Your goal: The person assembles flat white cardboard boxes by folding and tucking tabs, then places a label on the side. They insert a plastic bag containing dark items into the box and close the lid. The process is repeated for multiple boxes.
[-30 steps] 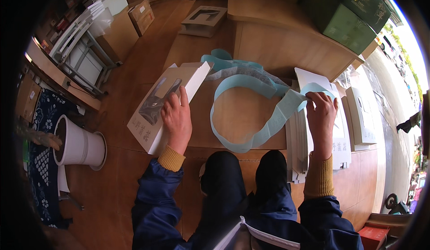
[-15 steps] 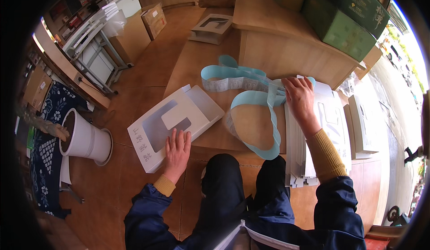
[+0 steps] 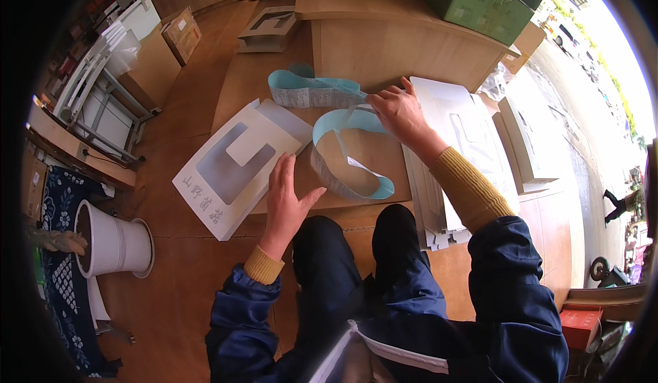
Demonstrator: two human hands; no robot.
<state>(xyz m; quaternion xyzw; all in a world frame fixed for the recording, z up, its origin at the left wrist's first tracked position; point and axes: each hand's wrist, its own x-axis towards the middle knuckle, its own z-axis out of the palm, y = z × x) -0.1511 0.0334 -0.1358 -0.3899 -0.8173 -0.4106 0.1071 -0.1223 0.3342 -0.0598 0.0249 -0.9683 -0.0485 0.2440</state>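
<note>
A white box (image 3: pixel 205 208) with a clear window lies at a slant on the left of the low wooden bench, with handwriting on its lower face. Beside its right edge is my left hand (image 3: pixel 284 205), thumb spread from the fingers and nothing in its grasp. A long strip of labels on light blue backing (image 3: pixel 329 124) curls in loops over the bench. My right hand (image 3: pixel 404 119) pinches the strip where the loops gather; its fingertips are partly hidden. Under my right wrist lies a stack of flattened white boxes (image 3: pixel 473 157).
Behind the bench stands a wooden cabinet (image 3: pixel 377 43) with green cartons (image 3: pixel 473 6) on top. Another windowed box (image 3: pixel 269 32) sits at the far end. A white plant pot (image 3: pixel 120 239) stands left on the floor, and a long white box (image 3: pixel 524 136) lies right.
My left hand has come off the white box's face to its right side, thumb spreading. My right hand, still on the strip, has turned, and the near loop has shifted. The whole view has swung.
</note>
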